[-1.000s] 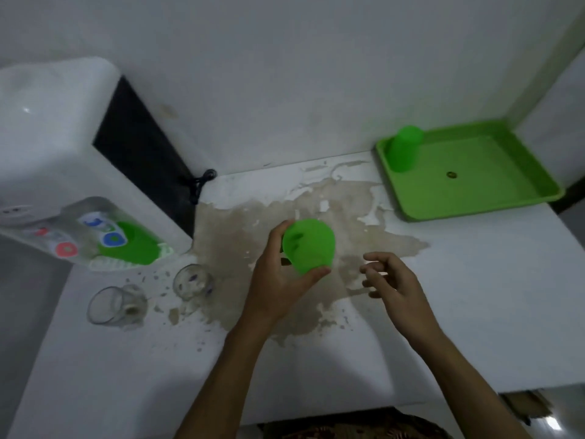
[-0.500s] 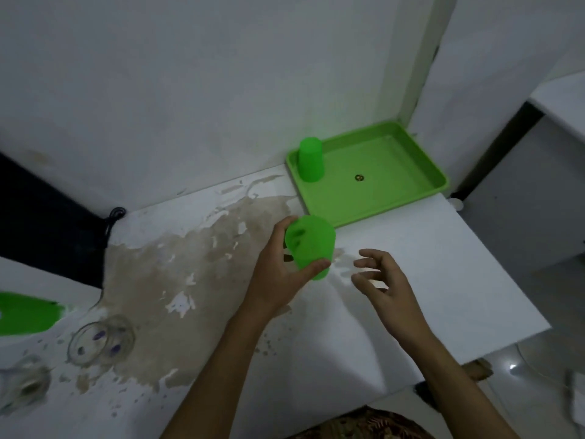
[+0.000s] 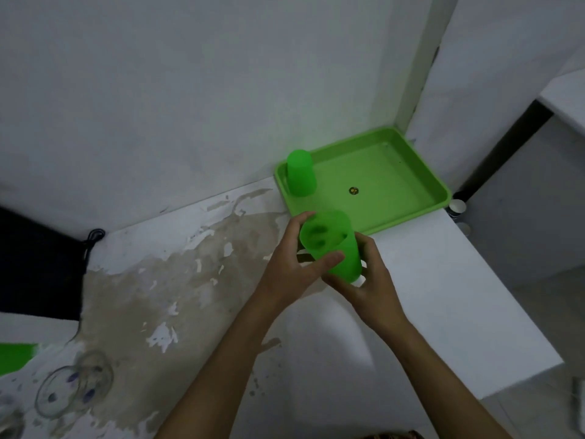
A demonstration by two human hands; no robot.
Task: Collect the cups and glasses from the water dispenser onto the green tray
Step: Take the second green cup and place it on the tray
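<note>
Green cup (image 3: pixel 330 245) sits clasped in both my hands, left (image 3: pixel 292 267) and right (image 3: pixel 368 280), probably passing rightward for the tray (image 3: pixel 411 172) at the surface's far-right corner.

I am seeing most of the green tray (image 3: pixel 408 172) lying bare ahead of my hands, open to a reach from its near rim. An upturned green cup (image 3: pixel 300 177) is blocking only its far-left corner. Walls are closing the far and right sides. A glass (image 3: pixel 74 388) is standing near-left, well apart.
</note>
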